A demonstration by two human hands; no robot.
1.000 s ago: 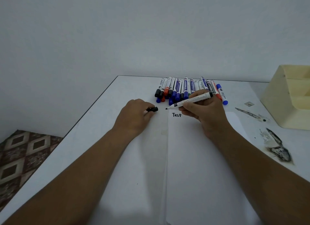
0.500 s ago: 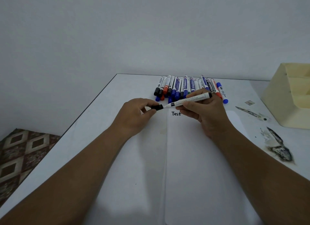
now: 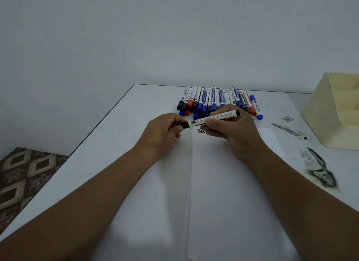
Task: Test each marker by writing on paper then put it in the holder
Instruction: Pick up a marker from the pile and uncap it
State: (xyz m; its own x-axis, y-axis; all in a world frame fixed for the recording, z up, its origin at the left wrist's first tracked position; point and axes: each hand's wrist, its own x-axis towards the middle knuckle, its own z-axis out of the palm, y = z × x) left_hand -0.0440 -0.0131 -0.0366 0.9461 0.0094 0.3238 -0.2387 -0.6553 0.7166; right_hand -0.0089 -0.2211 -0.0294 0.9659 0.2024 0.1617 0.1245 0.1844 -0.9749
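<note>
Head view, marker test in progress. The paper lies on the white table and serves as the landmark. At its far edge one written word, partly hidden by the fingers, shows a test already made. The black marker is held just above that word, nearly level, its cap end toward the left. The left hand pinches the black cap, which sits on the marker's tip end; whether it is fully seated cannot be told. The right hand has its grip closed around the barrel, thumb beneath and fingers over the top. Both forearms reach from the near edge of the paper and converge over its far edge. Beyond the paper lies a row of markers, judged untested. To the paper's right stands the cream holder; no marker shows in its visible compartments. Judged remaining: place this marker, then test and place all the others.
</note>
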